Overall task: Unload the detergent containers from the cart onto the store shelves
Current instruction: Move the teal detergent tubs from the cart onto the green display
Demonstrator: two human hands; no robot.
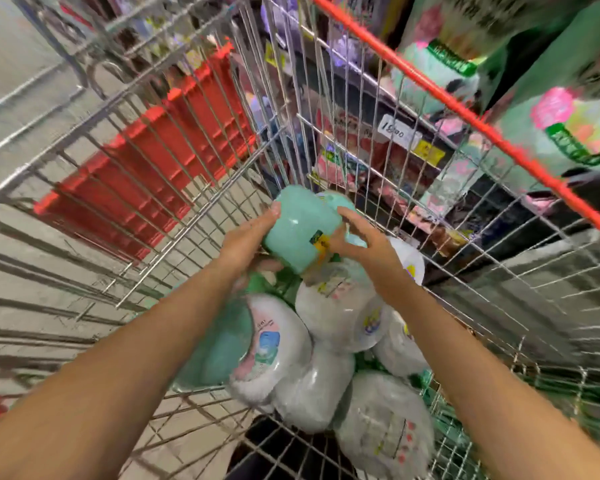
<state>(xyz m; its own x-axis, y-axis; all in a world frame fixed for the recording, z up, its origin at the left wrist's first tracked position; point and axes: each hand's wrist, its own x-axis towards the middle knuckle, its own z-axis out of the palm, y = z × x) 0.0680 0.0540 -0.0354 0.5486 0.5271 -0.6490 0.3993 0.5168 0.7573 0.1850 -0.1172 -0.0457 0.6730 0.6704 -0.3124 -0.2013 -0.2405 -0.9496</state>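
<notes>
one wire cart (499,306) is seen from above, its top edge trimmed with one red rail (465,112). two hands are reached into it. one mint-green container (300,230) is held between them, lifted clear above the pile in the cart and tilted, with a small yellow label on its near face. a second mint-green shape is glimpsed just behind it, but whether it is a separate piece cannot be told.

the left hand (253,237) is wrapped round the container's left side, with fingers curled over the upper edge and others tucked beneath. the right hand (364,247) is set against the right side: the thumb is pressed on the near face, the forefinger is curved over the edge, and the remaining fingers are spread loose.

below the hands, about six pale wrapped containers (336,306) are heaped on the cart floor, touching and overlapping one another; motion blur keeps the count from being exact. green is seen on the side of the leftmost one.

one red crate (146,161) is seen through the cart's left wall, outside it. on the right, store shelves (413,174) are stocked with green packages (568,98), and one white price tag (395,133) is fixed to a shelf edge.
</notes>
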